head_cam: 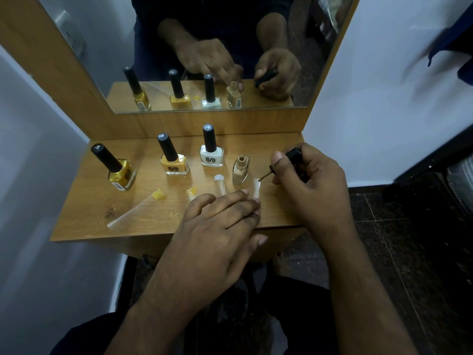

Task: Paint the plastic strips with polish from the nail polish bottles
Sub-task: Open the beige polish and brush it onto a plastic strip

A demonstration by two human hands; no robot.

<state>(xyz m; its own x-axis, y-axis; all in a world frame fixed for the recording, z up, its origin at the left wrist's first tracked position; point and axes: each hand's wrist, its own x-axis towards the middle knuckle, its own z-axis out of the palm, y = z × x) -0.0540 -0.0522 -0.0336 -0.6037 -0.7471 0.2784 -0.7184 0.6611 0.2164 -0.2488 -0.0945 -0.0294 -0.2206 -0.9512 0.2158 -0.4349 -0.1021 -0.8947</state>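
Nearest to the viewer, the person's left hand (217,226) lies flat on the counter (84,221), fingers straight and close together. Its fingertips press the near end of a clear plastic strip (256,188), pinning it to the wood.

Right hand (304,183), just right of that strip, has its fingers curled round a black brush cap (293,153), thumb on the stem. The brush tip (260,179) touches the far end of the pinned strip; the bristles carry beige polish.

Beyond the left fingertips, between the two hands: an open beige bottle (241,170), uncapped, upright. Just left of it, a second strip (220,185) with a white-painted far end; its near end passes under the left fingers.

Farther from the left hand, toward the mirror: a white bottle (211,152), capped, upright. Left of it stands an orange-yellow bottle (174,160), capped. Leftmost is a darker yellow bottle (119,170), capped.

Left of the left hand: a long strip (133,210) with a yellow blob at its far end, lying diagonally. A short yellow-tipped piece (191,192) sits just beyond the left knuckles.

Mirror (204,52) behind the counter reflects bottles and both hands.
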